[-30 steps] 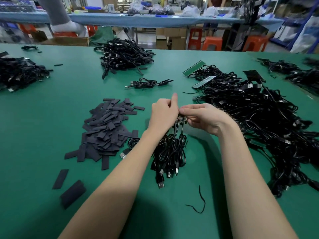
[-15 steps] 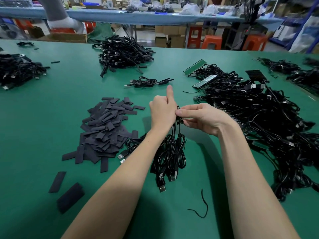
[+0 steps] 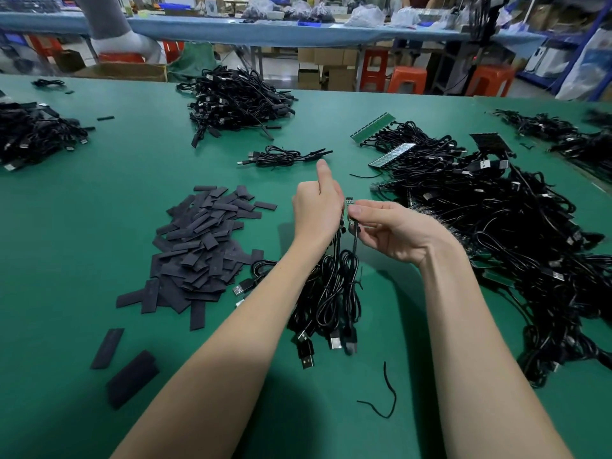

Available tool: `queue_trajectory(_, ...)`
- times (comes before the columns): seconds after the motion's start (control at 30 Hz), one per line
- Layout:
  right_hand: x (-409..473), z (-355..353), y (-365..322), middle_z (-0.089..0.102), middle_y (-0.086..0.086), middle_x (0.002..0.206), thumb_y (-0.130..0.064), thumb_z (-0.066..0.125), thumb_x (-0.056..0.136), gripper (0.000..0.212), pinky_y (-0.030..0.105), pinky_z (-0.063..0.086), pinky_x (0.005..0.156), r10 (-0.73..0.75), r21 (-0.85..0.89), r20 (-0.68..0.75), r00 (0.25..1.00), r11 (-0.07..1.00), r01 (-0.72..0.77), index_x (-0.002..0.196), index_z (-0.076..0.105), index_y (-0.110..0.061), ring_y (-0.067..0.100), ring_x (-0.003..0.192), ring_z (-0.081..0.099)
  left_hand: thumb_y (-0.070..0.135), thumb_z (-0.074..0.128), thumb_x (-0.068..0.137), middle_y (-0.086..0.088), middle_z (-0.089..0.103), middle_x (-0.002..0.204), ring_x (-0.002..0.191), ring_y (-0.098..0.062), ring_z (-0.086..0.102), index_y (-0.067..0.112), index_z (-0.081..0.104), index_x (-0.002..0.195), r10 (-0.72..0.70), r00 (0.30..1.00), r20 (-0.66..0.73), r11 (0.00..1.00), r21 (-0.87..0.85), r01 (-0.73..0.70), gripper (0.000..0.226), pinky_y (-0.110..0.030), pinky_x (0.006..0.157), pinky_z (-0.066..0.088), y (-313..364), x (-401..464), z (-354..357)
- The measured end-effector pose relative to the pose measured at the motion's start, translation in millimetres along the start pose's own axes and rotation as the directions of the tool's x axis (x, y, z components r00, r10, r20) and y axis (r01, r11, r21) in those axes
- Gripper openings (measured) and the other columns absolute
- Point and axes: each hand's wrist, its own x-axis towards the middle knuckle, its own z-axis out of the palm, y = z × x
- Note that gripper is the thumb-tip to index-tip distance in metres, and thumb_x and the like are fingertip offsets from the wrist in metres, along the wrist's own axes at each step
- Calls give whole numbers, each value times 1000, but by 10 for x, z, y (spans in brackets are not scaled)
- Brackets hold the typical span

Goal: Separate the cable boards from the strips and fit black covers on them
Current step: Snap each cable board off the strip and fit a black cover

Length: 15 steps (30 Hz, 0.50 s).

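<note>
R hand point(image 3: 394, 231) fingers point(image 3: 356, 212) pinch one small green cable board point(image 3: 349, 201) by its lower end, top edge poking out just above the thumb. L hand point(image 3: 318, 210) is curled round the bundle of cables point(image 3: 331, 293) just left of that board, thumb sticking up; USB plugs dangle below it w/ loops hanging near the tabletop point(image 3: 99, 193). Board looks already off its strip, so the step in hand is prob. getting a cover on. To do it well: keep the pinch low on the cable end so the board tip stays bare, keep the bundle steady w/ L, then pick one sleeve from the black covers pile point(image 3: 202, 246) further left of the board. Uncut strips point(image 3: 372, 125) sit on the big tangle to the board's right and beyond.
</note>
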Motion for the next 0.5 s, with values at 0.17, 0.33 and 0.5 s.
queue_trajectory(0.17, -170, -90, -167, 67, 4, 71, -9, 100, 45, 56, 11, 50, 48, -143, 218, 156, 977, 970, 107, 88, 63, -9, 12, 60, 66, 47, 30, 108, 6, 69, 61, 62, -7, 62, 24, 65, 56, 6, 993, 119, 1000, -22, -4, 67, -30, 78, 49, 21, -11, -34)
queue_trajectory(0.33, -144, 135, -261, 68, 5, 75, -4, 101, 41, 50, 12, 53, 54, -151, 365, 214, 965, 929, 64, 81, 70, -9, 11, 64, 67, 42, 34, 108, 2, 70, 84, 76, -16, 62, 18, 63, 80, -41, 972, 232, 999, 33, 34, 47, -33, 82, 48, 19, -9, -199)
queue_trajectory(0.5, 112, 326, -93, 69, 2, 77, -6, 84, 70, 25, 15, 54, 58, -162, -45, -200, 966, 987, 156, 88, 67, -11, 10, 60, 65, 21, 31, 110, -8, 66, 87, 65, -14, 63, 3, 55, 100, -195, 912, 362, 843, -413, 344, 31, -24, 61, 53, -99, -261, -378)
